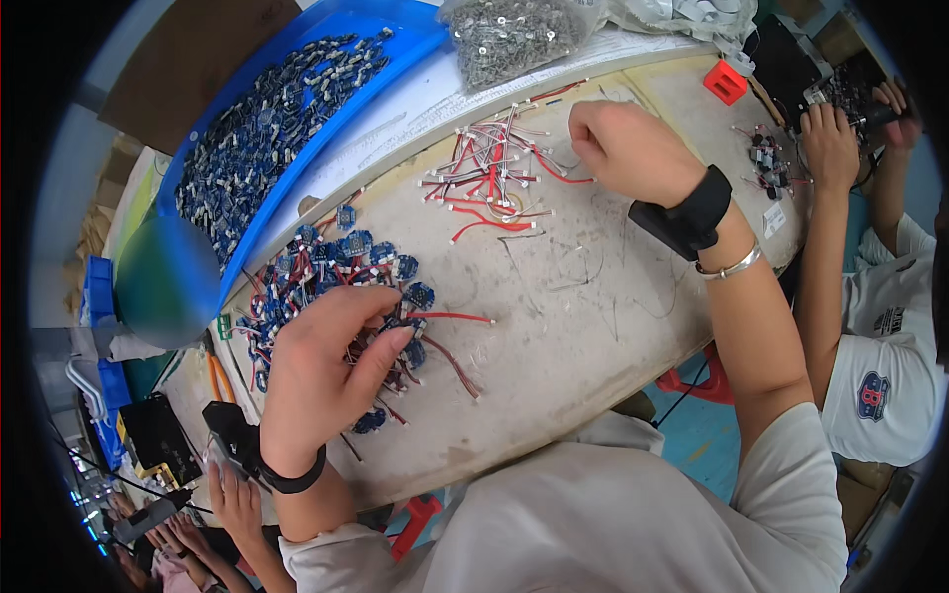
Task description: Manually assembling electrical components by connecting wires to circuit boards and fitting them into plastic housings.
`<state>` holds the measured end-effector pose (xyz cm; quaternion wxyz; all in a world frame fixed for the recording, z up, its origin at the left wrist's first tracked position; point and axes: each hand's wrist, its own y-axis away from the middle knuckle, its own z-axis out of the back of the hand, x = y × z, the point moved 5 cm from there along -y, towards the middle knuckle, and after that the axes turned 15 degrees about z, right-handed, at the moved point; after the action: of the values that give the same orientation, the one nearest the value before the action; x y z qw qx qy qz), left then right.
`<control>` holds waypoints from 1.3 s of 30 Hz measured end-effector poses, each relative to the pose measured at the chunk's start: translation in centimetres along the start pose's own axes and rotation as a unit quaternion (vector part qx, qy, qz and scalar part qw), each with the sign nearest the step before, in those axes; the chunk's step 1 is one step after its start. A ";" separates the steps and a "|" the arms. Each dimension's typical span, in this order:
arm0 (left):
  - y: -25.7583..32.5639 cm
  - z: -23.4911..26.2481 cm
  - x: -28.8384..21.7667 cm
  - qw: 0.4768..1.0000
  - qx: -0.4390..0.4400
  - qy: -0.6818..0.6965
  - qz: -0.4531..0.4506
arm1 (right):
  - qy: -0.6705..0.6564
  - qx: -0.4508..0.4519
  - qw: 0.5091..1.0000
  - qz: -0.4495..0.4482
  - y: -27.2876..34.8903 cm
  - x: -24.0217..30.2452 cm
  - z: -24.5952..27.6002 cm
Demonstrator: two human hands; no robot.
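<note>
My left hand [331, 361] reaches over a heap of small blue circuit boards [297, 277] with red and dark wires attached. Its thumb and forefinger are apart, with boards under and beside the tips; a red wire [455, 316] sticks out to the right of them. Farther off, my right hand [628, 148] hovers at the right side of a loose bunch of red, white and dark connector wires [489, 168]. The fingers of that hand are curled in, and whatever may be inside them is hidden.
A big blue tray [282, 163] full of boards stands at the far left. Behind the wires lies a clear bag of small metal parts [519, 40]. A red block [725, 83] and another wired cluster [766, 158] sit near a co-worker's hands [830, 143] at right. Orange-handled pliers [219, 376] lie left.
</note>
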<state>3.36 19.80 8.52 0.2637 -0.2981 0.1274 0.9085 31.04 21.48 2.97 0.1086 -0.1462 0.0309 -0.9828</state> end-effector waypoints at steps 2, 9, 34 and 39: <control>-0.1 -0.3 -0.6 0.999 0.004 -0.005 -0.042 | -0.007 -0.023 1.000 0.013 -0.5 -0.5 0.5; 3.2 -0.9 -2.1 0.991 0.025 0.016 -0.130 | 0.067 0.051 0.995 0.053 -4.4 0.5 -3.4; 4.8 -6.3 0.5 0.959 0.093 0.252 -0.092 | -0.106 0.002 0.992 0.070 -1.6 -7.1 -5.7; 4.9 -6.6 0.5 0.959 0.106 0.250 -0.080 | -0.059 -0.022 0.989 0.135 -1.3 -6.6 -6.1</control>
<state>3.41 13.37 3.36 0.3253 -0.4949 0.2605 0.7625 35.14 24.36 -4.60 0.2382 -0.2006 0.0658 -0.9480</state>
